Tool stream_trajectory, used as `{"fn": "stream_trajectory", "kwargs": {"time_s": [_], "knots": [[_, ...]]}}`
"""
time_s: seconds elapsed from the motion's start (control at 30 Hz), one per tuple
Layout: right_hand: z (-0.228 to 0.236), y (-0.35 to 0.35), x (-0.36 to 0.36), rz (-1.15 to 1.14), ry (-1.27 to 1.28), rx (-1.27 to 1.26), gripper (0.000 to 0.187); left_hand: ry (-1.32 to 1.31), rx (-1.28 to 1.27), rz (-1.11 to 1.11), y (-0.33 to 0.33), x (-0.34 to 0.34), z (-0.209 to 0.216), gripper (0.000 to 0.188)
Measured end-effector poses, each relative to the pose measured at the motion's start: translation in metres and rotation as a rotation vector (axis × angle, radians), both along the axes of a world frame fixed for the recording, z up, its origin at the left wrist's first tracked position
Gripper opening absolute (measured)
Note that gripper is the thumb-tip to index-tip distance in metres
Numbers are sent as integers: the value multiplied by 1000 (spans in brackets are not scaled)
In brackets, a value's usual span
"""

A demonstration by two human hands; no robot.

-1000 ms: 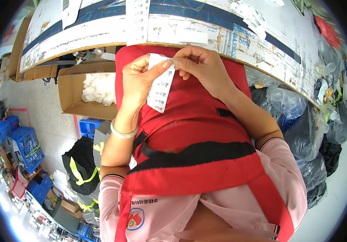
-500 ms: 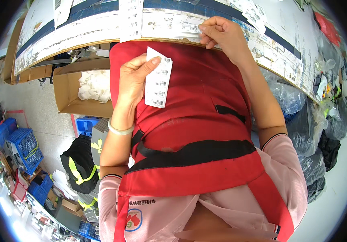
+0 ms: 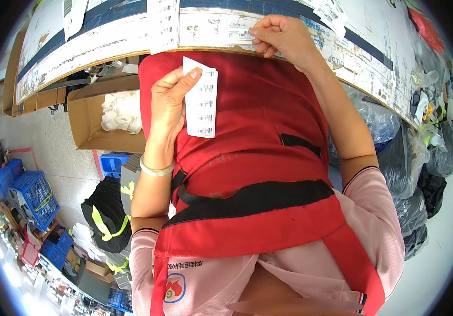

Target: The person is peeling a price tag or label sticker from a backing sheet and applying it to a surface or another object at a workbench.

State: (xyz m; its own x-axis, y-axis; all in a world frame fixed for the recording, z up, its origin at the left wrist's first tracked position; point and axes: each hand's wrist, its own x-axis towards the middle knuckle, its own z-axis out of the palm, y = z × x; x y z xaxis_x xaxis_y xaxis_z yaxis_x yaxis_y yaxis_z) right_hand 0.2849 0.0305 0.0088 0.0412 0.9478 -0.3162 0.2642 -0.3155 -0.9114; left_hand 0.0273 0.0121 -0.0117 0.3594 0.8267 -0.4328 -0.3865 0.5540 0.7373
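My left hand (image 3: 169,97) pinches a folded strip of white barcode labels (image 3: 201,108) between thumb and fingers, over the red apron (image 3: 247,116) on my lap. At the near edge of the worktable (image 3: 205,37), my right hand (image 3: 284,39) has its thumb and forefinger pressed together on the end of a small white barcode label (image 3: 241,35). That label is at the tabletop; whether it is stuck down or lifted I cannot tell. Another long label strip (image 3: 163,23) hangs over the table edge, left of my right hand.
More label sheets (image 3: 331,13) lie on the table at the far right. An open carton (image 3: 87,118) with crumpled white paper scraps stands below at left. Beside it are a black bundle with yellow ties (image 3: 108,216) and blue crates (image 3: 34,195). Clear plastic bags (image 3: 402,163) crowd the right.
The whole view has shifted a little, with the table appearing slightly further left and up. My hands keep the same grips, and the right fingertips are marginally further left.
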Motion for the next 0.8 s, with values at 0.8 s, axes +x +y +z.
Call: {"fn": "stream_trajectory", "kwargs": {"time_s": [0.8], "knots": [[-5,4,-2,10,-44,-8,20,2,-26,-10,-4,3,-7,13]]}}
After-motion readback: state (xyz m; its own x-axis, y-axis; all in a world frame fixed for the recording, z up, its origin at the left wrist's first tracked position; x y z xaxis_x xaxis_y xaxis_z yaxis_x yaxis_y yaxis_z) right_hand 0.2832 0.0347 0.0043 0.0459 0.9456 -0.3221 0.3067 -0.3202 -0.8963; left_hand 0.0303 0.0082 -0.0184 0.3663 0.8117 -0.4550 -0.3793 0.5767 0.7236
